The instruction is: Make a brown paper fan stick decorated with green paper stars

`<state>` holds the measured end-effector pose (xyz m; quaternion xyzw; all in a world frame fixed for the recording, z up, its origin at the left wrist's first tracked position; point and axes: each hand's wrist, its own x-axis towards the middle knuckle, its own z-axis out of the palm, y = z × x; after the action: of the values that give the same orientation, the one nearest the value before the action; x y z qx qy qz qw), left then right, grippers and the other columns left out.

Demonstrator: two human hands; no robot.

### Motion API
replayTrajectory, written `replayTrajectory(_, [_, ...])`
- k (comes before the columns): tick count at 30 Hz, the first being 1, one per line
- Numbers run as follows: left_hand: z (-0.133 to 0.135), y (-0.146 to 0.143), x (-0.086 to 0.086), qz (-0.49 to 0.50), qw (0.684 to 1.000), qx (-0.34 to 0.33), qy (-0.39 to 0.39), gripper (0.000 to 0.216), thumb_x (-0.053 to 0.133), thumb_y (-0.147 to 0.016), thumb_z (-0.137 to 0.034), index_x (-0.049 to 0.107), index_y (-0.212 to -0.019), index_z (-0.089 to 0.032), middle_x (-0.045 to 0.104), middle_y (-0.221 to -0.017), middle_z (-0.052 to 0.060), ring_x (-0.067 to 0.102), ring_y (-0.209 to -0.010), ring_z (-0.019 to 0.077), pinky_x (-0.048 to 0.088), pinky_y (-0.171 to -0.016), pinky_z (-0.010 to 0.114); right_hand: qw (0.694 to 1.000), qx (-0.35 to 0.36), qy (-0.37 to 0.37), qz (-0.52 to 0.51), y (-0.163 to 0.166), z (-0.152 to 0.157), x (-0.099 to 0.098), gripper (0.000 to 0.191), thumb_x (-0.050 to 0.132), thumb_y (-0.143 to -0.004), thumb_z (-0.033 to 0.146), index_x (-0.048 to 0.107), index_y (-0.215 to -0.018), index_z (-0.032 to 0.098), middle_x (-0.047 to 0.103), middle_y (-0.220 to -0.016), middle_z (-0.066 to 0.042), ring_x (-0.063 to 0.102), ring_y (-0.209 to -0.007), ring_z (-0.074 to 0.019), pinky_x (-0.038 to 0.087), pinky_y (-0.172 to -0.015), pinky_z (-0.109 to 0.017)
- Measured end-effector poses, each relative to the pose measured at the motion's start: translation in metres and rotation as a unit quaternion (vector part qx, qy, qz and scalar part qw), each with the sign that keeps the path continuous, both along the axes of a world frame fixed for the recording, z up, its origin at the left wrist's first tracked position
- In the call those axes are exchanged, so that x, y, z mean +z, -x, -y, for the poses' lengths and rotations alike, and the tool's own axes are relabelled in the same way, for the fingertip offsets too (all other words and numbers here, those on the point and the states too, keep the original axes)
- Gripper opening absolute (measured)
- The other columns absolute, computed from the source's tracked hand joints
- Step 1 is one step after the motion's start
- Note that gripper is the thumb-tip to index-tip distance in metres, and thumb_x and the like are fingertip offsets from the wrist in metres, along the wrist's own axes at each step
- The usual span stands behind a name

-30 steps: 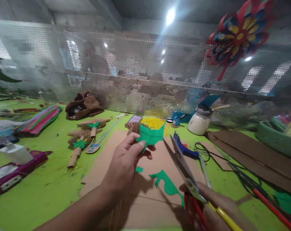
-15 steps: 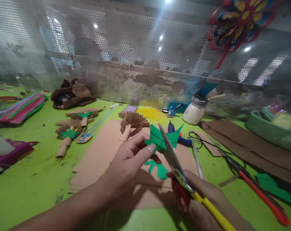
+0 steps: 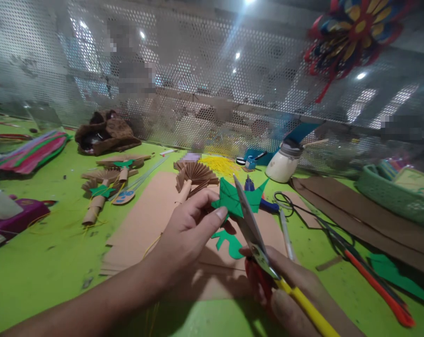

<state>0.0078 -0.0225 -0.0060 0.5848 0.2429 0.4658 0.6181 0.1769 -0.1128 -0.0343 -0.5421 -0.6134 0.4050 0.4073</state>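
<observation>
Between its thumb and fingers, my left hand (image 3: 194, 229) pinches a piece of green paper (image 3: 231, 199) with pointed edges and dark drawn lines. My right hand (image 3: 285, 285) grips a pair of scissors (image 3: 249, 217) with one yellow and one red handle. The blades cross the green paper at its right part and point up and away. Below lies a cut green scrap (image 3: 233, 245) on a stack of brown paper sheets (image 3: 142, 215). A pleated brown paper fan with a rolled stem (image 3: 194, 178) rests at the far edge of the stack.
Small paper figures with green stars (image 3: 101, 192) lie at the left. A white jar (image 3: 284, 161), a blue glue gun (image 3: 268, 206), red-handled pliers (image 3: 376, 285), brown paper strips (image 3: 359, 210) and a green basket (image 3: 394, 194) are at the right. A perforated screen (image 3: 198, 84) stands behind the table.
The scissors have shifted very slightly against the green paper, and my right hand has moved a little to the left. My left hand keeps its pinch on the paper.
</observation>
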Motion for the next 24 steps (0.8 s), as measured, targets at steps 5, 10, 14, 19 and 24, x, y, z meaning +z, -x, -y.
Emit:
replayTrajectory(5, [0.0007, -0.0004, 0.0009, 0.003, 1.0, 0.004, -0.002, 0.005, 0.058, -0.082, -0.02, 0.062, -0.082, -0.017, 0.059, -0.079, 0.0, 0.058, -0.072, 0.0132, 0.048, -0.068, 0.024, 1.0, -0.002, 0.005, -0.01, 0.0008, 0.0008, -0.0007, 0.063, 0.047, -0.073, 0.072, 0.059, -0.107, 0.019, 0.051, -0.064, -0.002, 0.041, -0.053, -0.0134, 0.029, -0.046, -0.025])
replayTrajectory(10, [0.0005, 0.0001, 0.0005, 0.002, 1.0, -0.001, -0.012, 0.004, 0.057, -0.083, -0.019, 0.06, -0.081, -0.017, 0.058, -0.078, -0.001, 0.057, -0.072, 0.0117, 0.048, -0.068, 0.023, 1.0, 0.0, -0.006, -0.009, 0.0014, 0.0005, -0.0013, 0.062, 0.046, -0.075, 0.071, 0.059, -0.106, 0.019, 0.048, -0.062, -0.001, 0.038, -0.052, -0.0124, 0.027, -0.046, -0.025])
replayTrajectory(14, [-0.0003, 0.0009, -0.0001, -0.009, 1.0, -0.007, -0.02, 0.006, 0.055, -0.085, -0.02, 0.059, -0.082, -0.017, 0.057, -0.078, -0.001, 0.057, -0.072, 0.0113, 0.047, -0.068, 0.022, 1.0, 0.004, -0.005, -0.008, 0.0024, 0.0008, 0.0004, 0.06, 0.047, -0.075, 0.07, 0.059, -0.104, 0.019, 0.047, -0.063, 0.0, 0.038, -0.053, -0.0123, 0.026, -0.047, -0.026])
replayTrajectory(19, [-0.0008, 0.0014, -0.0003, -0.018, 1.0, -0.001, -0.019, 0.006, 0.055, -0.085, -0.02, 0.058, -0.082, -0.016, 0.057, -0.078, 0.0, 0.057, -0.072, 0.0112, 0.047, -0.068, 0.022, 1.0, -0.003, 0.001, -0.015, 0.006, 0.0023, 0.0011, 0.06, 0.045, -0.076, 0.07, 0.057, -0.102, 0.019, 0.043, -0.061, 0.001, 0.035, -0.052, -0.0122, 0.023, -0.046, -0.026])
replayTrajectory(24, [0.0001, 0.0011, 0.0004, -0.011, 1.0, -0.009, -0.018, 0.007, 0.054, -0.085, -0.021, 0.059, -0.083, -0.017, 0.057, -0.077, 0.0, 0.057, -0.072, 0.0119, 0.047, -0.066, 0.023, 1.0, -0.009, -0.02, 0.001, 0.007, 0.0025, 0.0002, 0.059, 0.042, -0.077, 0.07, 0.056, -0.102, 0.019, 0.045, -0.062, 0.0, 0.036, -0.051, -0.0118, 0.024, -0.046, -0.025])
